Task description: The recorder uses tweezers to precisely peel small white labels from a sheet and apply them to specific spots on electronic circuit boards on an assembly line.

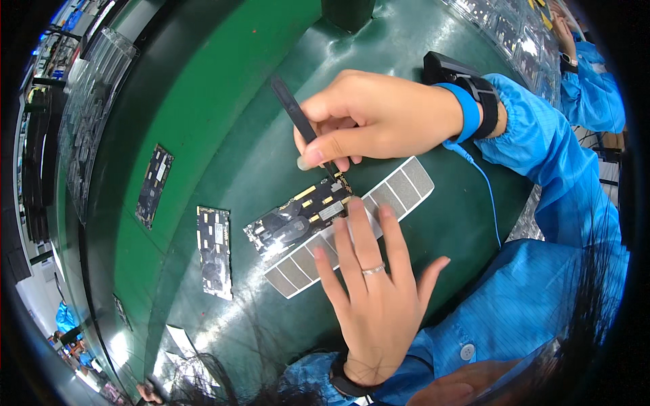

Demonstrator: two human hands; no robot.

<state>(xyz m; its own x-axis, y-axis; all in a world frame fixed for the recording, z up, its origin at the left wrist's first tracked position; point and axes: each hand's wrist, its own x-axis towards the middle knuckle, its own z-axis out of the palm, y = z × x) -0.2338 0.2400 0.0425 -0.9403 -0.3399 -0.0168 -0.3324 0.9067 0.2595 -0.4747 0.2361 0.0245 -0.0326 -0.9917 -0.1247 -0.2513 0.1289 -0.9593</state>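
Observation:
My right hand (359,125) is closed around a slim black stick-like tool (292,108), held like a pen. Its tip meets the upper right end of a dark circuit board (298,215); whether it is tweezers or a pry stick I cannot tell. My left hand (372,284) lies palm down with fingers spread, fingertips touching the board's right edge and a label strip. That white strip of grey rectangular stickers (406,186) runs along the board's near side, partly hidden under my left fingers.
Two similar boards (214,252) (154,186) lie to the left on the green mat, with a smaller piece (122,312) lower down. A blue wrist-strap cord (484,183) trails at the right. Clear trays (497,34) stand at the back right, near another person's hand (563,34).

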